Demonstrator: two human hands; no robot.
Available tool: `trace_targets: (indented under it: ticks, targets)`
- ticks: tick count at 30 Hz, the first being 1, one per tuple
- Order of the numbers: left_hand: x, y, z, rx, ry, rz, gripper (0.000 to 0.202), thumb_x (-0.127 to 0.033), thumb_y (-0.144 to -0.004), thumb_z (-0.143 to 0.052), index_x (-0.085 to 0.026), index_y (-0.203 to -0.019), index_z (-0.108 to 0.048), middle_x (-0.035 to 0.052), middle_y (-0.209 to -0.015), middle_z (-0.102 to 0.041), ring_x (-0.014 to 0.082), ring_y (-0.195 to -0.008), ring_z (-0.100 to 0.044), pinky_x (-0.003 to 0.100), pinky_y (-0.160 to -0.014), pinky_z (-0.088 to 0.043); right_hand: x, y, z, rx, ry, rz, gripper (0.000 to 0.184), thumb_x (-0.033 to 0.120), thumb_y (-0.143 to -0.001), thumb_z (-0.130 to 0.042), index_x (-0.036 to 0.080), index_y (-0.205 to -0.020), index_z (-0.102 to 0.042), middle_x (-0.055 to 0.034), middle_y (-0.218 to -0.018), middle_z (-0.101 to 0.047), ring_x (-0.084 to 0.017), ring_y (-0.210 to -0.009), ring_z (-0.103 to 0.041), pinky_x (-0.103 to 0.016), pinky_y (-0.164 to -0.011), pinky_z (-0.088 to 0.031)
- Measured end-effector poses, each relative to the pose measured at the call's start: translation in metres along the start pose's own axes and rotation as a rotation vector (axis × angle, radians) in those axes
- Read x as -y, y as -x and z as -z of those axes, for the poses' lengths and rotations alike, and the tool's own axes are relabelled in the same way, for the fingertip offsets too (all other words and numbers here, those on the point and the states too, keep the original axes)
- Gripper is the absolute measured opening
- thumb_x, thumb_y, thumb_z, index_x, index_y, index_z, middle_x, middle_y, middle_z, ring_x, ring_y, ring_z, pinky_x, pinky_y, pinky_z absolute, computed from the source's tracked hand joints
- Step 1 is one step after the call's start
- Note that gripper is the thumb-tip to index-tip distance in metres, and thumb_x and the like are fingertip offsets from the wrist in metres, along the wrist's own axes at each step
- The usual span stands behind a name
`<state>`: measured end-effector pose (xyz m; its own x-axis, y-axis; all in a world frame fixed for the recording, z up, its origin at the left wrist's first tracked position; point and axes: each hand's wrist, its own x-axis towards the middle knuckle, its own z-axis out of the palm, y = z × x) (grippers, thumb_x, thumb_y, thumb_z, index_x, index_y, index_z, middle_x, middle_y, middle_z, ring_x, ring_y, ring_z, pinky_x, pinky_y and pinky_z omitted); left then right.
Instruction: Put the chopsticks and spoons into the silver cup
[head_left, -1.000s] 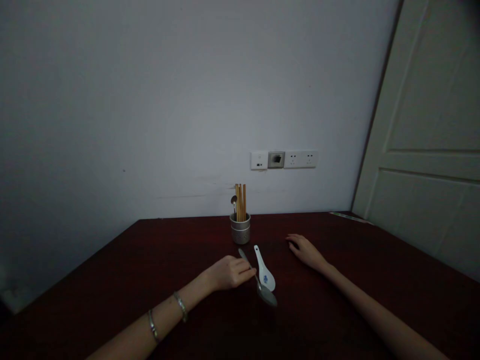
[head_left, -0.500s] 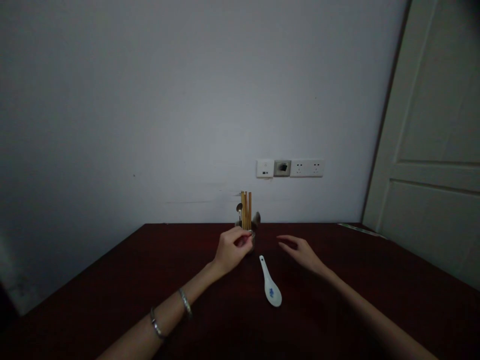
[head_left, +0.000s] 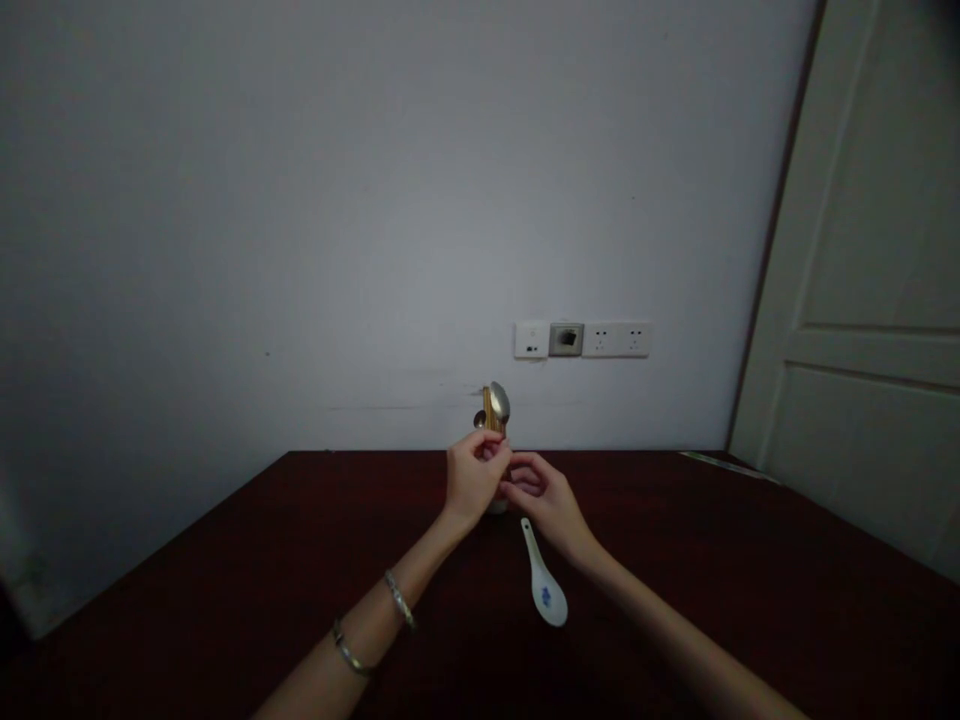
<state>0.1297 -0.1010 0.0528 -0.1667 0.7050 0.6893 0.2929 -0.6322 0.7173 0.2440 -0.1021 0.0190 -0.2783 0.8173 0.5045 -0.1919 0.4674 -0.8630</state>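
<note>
My left hand point(head_left: 472, 478) is closed on the handle of a metal spoon point(head_left: 499, 402), whose bowl stands upright above the fingers. It is held right in front of a metal cup point(head_left: 497, 506) of wooden chopsticks point(head_left: 489, 412), which the hands mostly hide. My right hand point(head_left: 541, 495) has come in beside the left, fingers curled at the cup; whether it grips anything is unclear. A white ceramic spoon point(head_left: 545, 589) with a blue mark lies on the dark red table point(head_left: 225, 580) just below my right hand.
A row of wall sockets point(head_left: 583, 340) sits on the grey wall behind the cup. A cream door point(head_left: 870, 330) stands at the right. A thin strip point(head_left: 724, 465) lies at the table's far right edge.
My left hand picked the metal spoon off the table and lifted it upright to the chopstick cup. My right hand moved left from the table to meet it.
</note>
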Motion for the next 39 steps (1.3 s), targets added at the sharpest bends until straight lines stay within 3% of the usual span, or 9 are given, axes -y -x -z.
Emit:
trace_targets:
  ticks: [6, 10, 14, 25, 29, 33, 39]
  targets:
    - [0.007, -0.002, 0.002, 0.057, 0.015, 0.06, 0.017, -0.03, -0.069, -0.057, -0.014, -0.07, -0.061, -0.0012, -0.059, -0.055, 0.0085, -0.054, -0.049, 0.018, -0.051, -0.039, -0.003, 0.0, 0.0, -0.003, -0.041, -0.079, 0.033, 0.04, -0.065, -0.063, 0.02, -0.089, -0.053, -0.0022, -0.073, -0.064, -0.015, -0.061, -0.061, -0.028, -0.054, -0.05]
    - [0.008, -0.006, 0.004, 0.112, 0.136, 0.22, 0.022, -0.032, -0.065, -0.062, -0.012, -0.073, -0.061, 0.0006, -0.062, -0.057, 0.0078, -0.05, -0.049, 0.017, -0.041, -0.036, -0.005, -0.002, 0.002, 0.01, -0.109, -0.176, 0.037, 0.04, -0.064, -0.064, 0.019, -0.092, -0.053, -0.0042, -0.078, -0.065, -0.017, -0.065, -0.063, -0.029, -0.056, -0.051]
    - [0.006, -0.008, 0.005, 0.154, 0.278, 0.373, 0.027, -0.034, -0.061, -0.065, -0.011, -0.071, -0.058, -0.0028, -0.052, -0.053, 0.0042, -0.035, -0.04, 0.015, -0.031, -0.029, -0.007, -0.002, 0.001, 0.048, -0.172, -0.224, 0.035, 0.04, -0.065, -0.063, 0.017, -0.091, -0.056, -0.0063, -0.082, -0.066, -0.017, -0.066, -0.064, -0.03, -0.057, -0.051]
    - [0.007, -0.007, 0.007, 0.138, 0.286, 0.444, 0.027, -0.033, -0.057, -0.069, -0.011, -0.067, -0.057, -0.0045, -0.047, -0.051, 0.0019, -0.03, -0.036, 0.015, -0.03, -0.025, -0.012, -0.001, 0.0, 0.065, -0.174, -0.273, 0.036, 0.041, -0.066, -0.062, 0.015, -0.09, -0.058, -0.007, -0.078, -0.066, -0.017, -0.066, -0.064, -0.028, -0.055, -0.051]
    - [0.009, -0.008, 0.008, 0.104, 0.273, 0.415, 0.026, -0.034, -0.056, -0.069, -0.012, -0.065, -0.057, -0.0055, -0.044, -0.048, 0.0021, -0.031, -0.034, 0.015, -0.031, -0.023, -0.006, -0.011, 0.017, -0.025, -0.091, -0.2, 0.035, 0.041, -0.067, -0.061, 0.015, -0.09, -0.061, -0.0082, -0.084, -0.066, -0.02, -0.079, -0.062, -0.029, -0.059, -0.052]
    - [0.012, -0.008, 0.008, 0.105, 0.248, 0.42, 0.025, -0.033, -0.057, -0.068, -0.012, -0.065, -0.058, -0.0063, -0.041, -0.046, 0.0022, -0.03, -0.032, 0.015, -0.031, -0.021, 0.017, -0.037, 0.041, -0.139, 0.055, -0.084, 0.035, 0.042, -0.066, -0.061, 0.016, -0.089, -0.063, -0.0084, -0.086, -0.066, -0.022, -0.084, -0.061, -0.03, -0.06, -0.052]
    - [0.016, -0.004, 0.003, 0.143, 0.232, 0.47, 0.023, -0.031, -0.058, -0.068, -0.012, -0.066, -0.057, -0.0052, -0.043, -0.048, 0.0029, -0.03, -0.034, 0.016, -0.031, -0.022, 0.061, -0.075, 0.053, -0.052, 0.464, 0.241, 0.026, 0.038, -0.071, -0.056, 0.016, -0.082, -0.066, -0.007, -0.087, -0.065, -0.017, -0.077, -0.058, -0.027, -0.059, -0.05]
